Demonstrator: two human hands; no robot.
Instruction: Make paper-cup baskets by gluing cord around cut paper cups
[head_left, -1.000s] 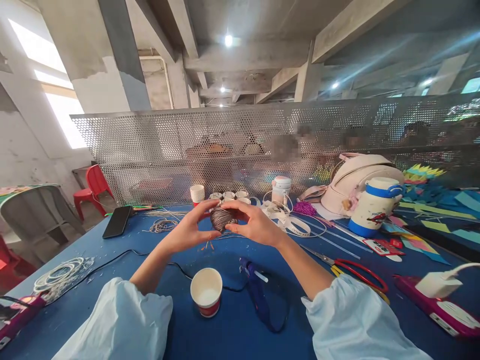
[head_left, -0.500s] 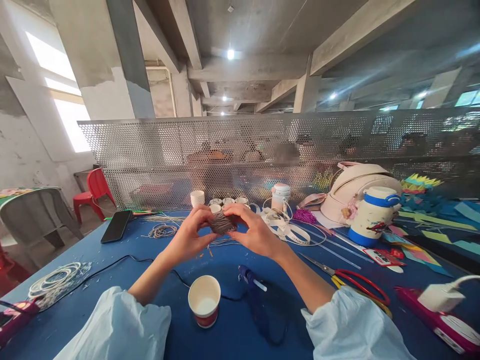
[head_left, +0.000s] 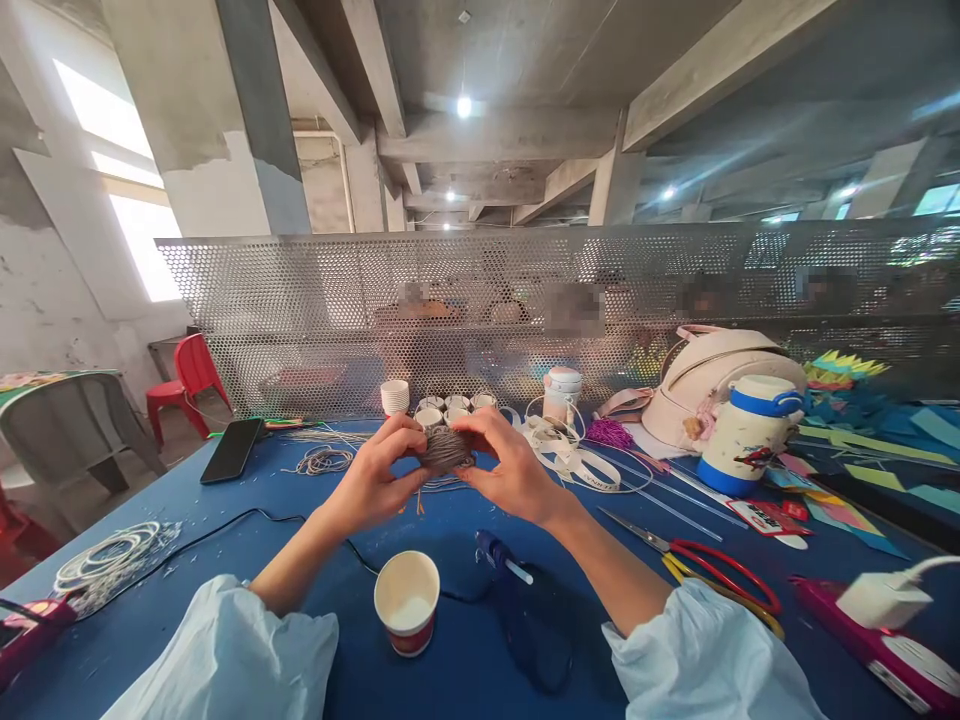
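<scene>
Between both hands, above the blue table, is a small round bundle of grey-brown cord, its strands wound side by side. My left hand grips its left side, thumb below and fingers on top. My right hand pinches the right side in the same way. Whether the cord is wound around something inside, I cannot tell. Nearer to me stands an open paper cup with a red band low on its side. To its right a dark blue glue gun lies with a pale stick showing.
Several paper cups and a cup stack stand by the perforated metal screen. At right are red-and-yellow-handled scissors, a bottle, a pink bag and a power strip. At left lie a phone and white cord.
The cord bundle has turned slightly in my fingers, showing more of its wound side. Both hands stay almost in place.
</scene>
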